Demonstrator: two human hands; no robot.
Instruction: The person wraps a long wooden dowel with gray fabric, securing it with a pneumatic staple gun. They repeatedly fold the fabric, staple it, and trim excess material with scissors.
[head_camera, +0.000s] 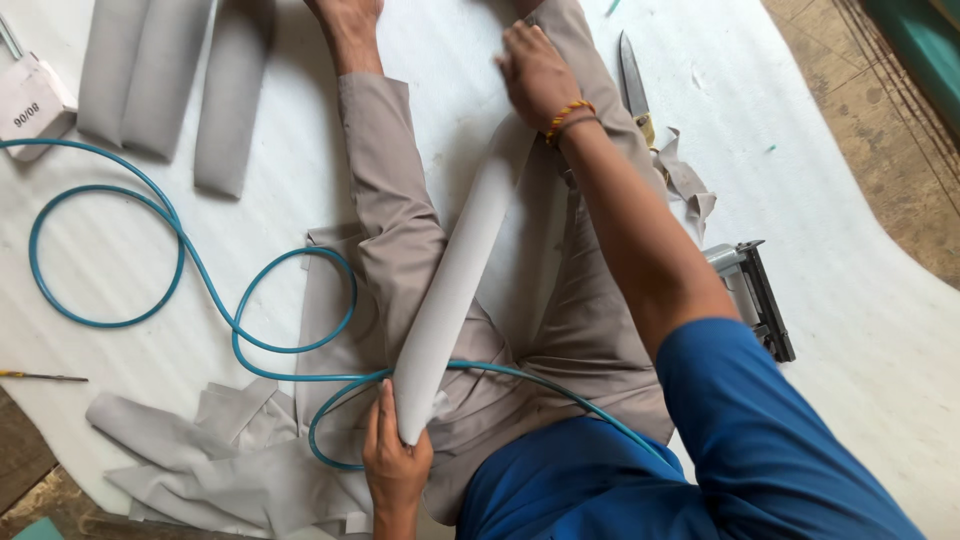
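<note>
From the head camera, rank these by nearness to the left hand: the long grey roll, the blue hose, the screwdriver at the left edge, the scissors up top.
1. Long grey roll: its near end is gripped in the left hand.
2. Blue hose: loops just beside that hand, to its left.
3. Screwdriver: far left edge.
4. Scissors: far top right, beyond the right hand.

The long roll (455, 285) looks wrapped in pale grey cloth, smooth and matt. The loose scraps (210, 460) and the three covered pieces (170, 80) show the same soft grey fabric. The hose (130, 215) is glossy blue plastic or rubber. The knife blade (632, 75) is bright, polished metal. The stapler (752, 295) is dull grey metal with black parts. The white sheet (860, 300) underneath looks faintly ribbed and matt, like foam.
</note>
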